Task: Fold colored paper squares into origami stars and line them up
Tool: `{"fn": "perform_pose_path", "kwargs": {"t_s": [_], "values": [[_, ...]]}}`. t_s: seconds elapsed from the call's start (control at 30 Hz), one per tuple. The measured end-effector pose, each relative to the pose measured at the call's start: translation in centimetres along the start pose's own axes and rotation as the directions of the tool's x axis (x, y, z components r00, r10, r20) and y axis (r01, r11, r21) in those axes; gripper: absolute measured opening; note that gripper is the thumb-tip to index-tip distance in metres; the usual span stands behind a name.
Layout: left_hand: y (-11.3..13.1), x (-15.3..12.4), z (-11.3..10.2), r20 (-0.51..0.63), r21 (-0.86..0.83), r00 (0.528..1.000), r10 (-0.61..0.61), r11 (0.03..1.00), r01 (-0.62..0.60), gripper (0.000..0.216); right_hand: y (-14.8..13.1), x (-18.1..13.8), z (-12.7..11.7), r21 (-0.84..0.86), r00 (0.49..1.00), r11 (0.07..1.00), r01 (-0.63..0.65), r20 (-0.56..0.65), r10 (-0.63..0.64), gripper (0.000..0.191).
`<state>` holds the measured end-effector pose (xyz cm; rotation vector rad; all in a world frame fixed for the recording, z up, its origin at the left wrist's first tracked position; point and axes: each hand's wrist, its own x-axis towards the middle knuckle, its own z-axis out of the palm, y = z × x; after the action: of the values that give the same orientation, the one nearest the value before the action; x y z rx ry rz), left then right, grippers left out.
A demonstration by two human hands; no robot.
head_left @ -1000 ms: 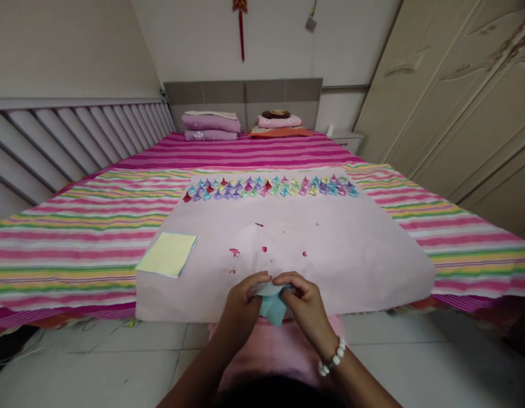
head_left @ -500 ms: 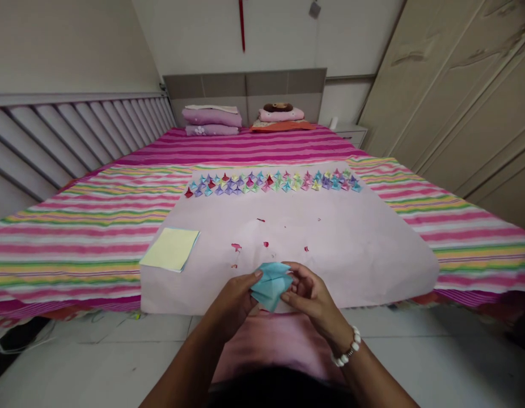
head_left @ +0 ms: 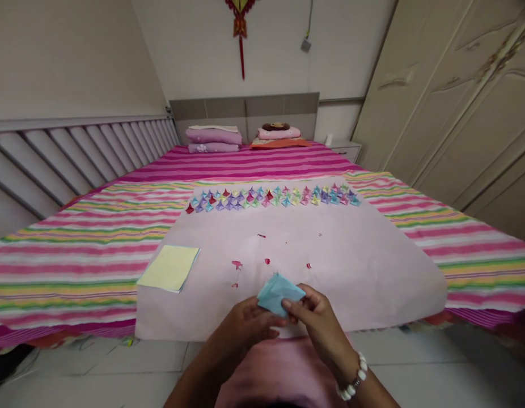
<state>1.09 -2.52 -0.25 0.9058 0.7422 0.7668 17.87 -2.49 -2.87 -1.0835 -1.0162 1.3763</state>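
Note:
A light blue square of paper (head_left: 279,293), folded into a diamond-like shape, is raised just over the near part of a large pale sheet (head_left: 364,272). My right hand (head_left: 313,311), with a white bead bracelet at the wrist, pinches its right side, thumb on top. Below and left of it, my left hand (head_left: 254,324) has its fingers stretched out and apart, close along the paper's near left edge; whether they touch it I cannot tell. A stack of square paper (head_left: 171,267), pale yellow on top, lies left on the sheet.
Rows of small folded paper pieces (head_left: 235,199) in several colours line the sheet's far edge. Small red scraps (head_left: 237,264) dot its middle. Underneath is a bed with a striped cover (head_left: 75,243). Folded bedding (head_left: 214,136) rests by the headboard; a wardrobe (head_left: 449,85) stands right.
The blue paper has gone from a looser, partly spread shape to a flatter diamond. My left hand has come off its left side and dropped lower. The view has tilted up.

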Motion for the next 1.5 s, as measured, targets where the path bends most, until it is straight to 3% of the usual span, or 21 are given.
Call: {"fn": "perform_pose_path", "kwargs": {"t_s": [0.17,0.27,0.53,0.67,0.77,0.83,1.03,1.23,1.5], "values": [[-0.4,0.6,0.1,-0.258,0.205,0.957,0.132,0.976,-0.08,0.027,0.4,-0.4,0.5,0.036,0.999,0.999,-0.03,0.043,0.029,0.03],[-0.7,0.7,0.1,-0.328,0.315,0.926,0.185,0.946,-0.078,0.024,0.6,-0.5,0.7,0.078,0.995,0.995,-0.067,0.073,0.061,0.03],[-0.5,0.5,0.3,-0.33,0.396,0.914,0.237,0.914,-0.094,0.037,0.4,-0.6,0.5,0.074,0.999,0.997,-0.024,0.025,0.022,0.024],[-0.6,0.7,0.2,-0.305,0.323,0.923,0.236,0.937,-0.133,0.021,0.2,-0.9,0.6,0.07,1.0,0.997,-0.026,-0.011,0.026,0.026],[-0.8,0.7,-0.2,-0.273,0.271,0.919,0.283,0.94,-0.209,0.064,0.0,-1.0,0.4,0.032,1.0,0.999,-0.009,-0.016,0.01,0.026],[-0.9,0.6,-0.4,-0.262,0.314,0.906,0.332,0.917,-0.245,0.075,-0.1,-1.0,0.2,0.011,1.0,1.0,0.0,-0.01,0.0,0.026],[-0.8,0.1,-0.4,-0.223,0.448,0.882,0.415,0.847,-0.285,0.035,-0.3,-1.1,0.3,0.004,1.0,1.0,0.01,-0.015,-0.01,0.025],[-1.1,0.6,-0.6,-0.196,0.449,0.852,0.486,0.817,-0.363,0.019,-0.6,-1.2,0.3,0.024,0.995,0.997,0.08,-0.065,-0.078,0.053],[-0.9,0.8,-0.6,-0.226,0.45,0.844,0.487,0.82,-0.353,0.016,-0.2,-1.3,-0.2,0.006,0.992,0.994,0.113,-0.05,-0.113,0.029]]}}
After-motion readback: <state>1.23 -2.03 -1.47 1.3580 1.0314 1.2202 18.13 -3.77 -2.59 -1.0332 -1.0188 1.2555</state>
